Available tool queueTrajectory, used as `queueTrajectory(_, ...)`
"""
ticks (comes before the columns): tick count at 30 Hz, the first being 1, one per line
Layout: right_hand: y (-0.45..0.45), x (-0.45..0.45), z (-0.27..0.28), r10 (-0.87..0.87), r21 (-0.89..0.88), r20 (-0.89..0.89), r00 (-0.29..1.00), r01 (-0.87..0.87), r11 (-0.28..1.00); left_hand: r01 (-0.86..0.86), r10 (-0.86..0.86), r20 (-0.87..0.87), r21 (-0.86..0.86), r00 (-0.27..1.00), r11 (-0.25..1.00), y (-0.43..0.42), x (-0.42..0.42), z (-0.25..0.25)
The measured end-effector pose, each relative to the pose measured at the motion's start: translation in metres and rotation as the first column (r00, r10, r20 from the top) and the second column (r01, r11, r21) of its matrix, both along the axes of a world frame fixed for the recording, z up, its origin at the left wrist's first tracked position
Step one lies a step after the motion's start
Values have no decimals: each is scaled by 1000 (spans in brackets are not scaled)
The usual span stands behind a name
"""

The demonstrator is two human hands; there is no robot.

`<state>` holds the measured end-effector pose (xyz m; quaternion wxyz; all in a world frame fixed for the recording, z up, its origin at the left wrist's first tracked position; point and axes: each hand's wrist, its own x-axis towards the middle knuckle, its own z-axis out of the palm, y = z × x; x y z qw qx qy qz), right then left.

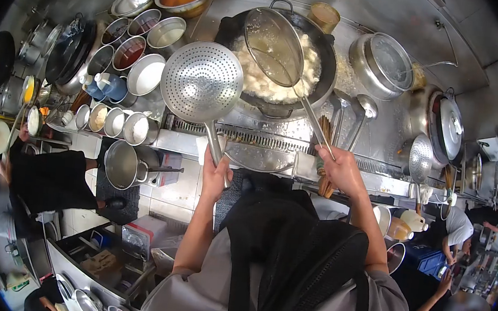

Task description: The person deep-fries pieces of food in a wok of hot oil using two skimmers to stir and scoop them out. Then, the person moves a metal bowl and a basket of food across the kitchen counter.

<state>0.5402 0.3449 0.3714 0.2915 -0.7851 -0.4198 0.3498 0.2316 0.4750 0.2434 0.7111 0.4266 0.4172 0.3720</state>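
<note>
At the upper centre of the frame, a dark wok [330,73] stands on the steel tabletop [393,124], with pale pieces of food [311,68] in frothing liquid inside it. It lies up and to the left of the right hand [342,171], and up and to the right of the left hand [215,177]; in this view neither hand is clearly nearer. The right hand is wrapped round the handle of a mesh strainer [274,47], whose long axis slants up and leftward so that its round head hangs across the wok. The left hand is closed about the handle of a perforated skimmer [202,82]; that handle rises nearly upright, leaning slightly left, and the broad disc sits left of the wok, overlapping its lower left edge in the view.

The strainer's head covers much of the wok's middle, and the food behind it is blurred through the mesh. Whether the mesh touches the liquid cannot be told. The skimmer's disc masks part of the wok's rim, and the fingertips of both hands are partly hidden.
</note>
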Motion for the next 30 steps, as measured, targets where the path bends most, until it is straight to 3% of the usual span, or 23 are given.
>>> queueTrajectory(3, -6, -15, 27, -92, 41, -55, 994, 95, 995, 3, -3, 5, 6, 1000, 1000, 2, -4, -3)
queueTrajectory(9, -11, -14, 52, -181, -44, -187, 966, 175, 984, 16, -15, 23, -17, 1000, 1000, 3, -10, -9)
queueTrajectory(14, -11, -17, 12, -136, -125, -129, 982, 120, 985, 26, -26, 32, -9, 999, 1000, 5, -9, -8)
queueTrajectory(18, -10, -23, 22, -56, -207, -177, 983, 18, 978, -11, 11, 16, -8, 1000, 1000, 3, -9, -1)
queueTrajectory(19, -9, -24, 24, 20, -237, -95, 995, -42, 971, -4, 4, 11, -16, 1000, 1000, 4, -9, -4)
queueTrajectory(22, -11, -11, -28, 152, 20, 200, 968, -159, 987, 18, -18, 15, -28, 1000, 999, 7, -9, -11)
queueTrajectory(23, -7, -8, -35, 161, 29, 240, 957, -173, 985, 17, -16, 21, -29, 1000, 999, 7, -8, -11)
queueTrajectory(26, -4, -16, -42, 73, 51, 366, 928, -98, 994, 18, -17, 10, -26, 1000, 1000, 8, -8, -7)
queueTrajectory(30, -7, -17, -56, 24, 60, 397, 918, -52, 997, 15, -16, -18, -23, 1000, 1000, 8, -8, -3)
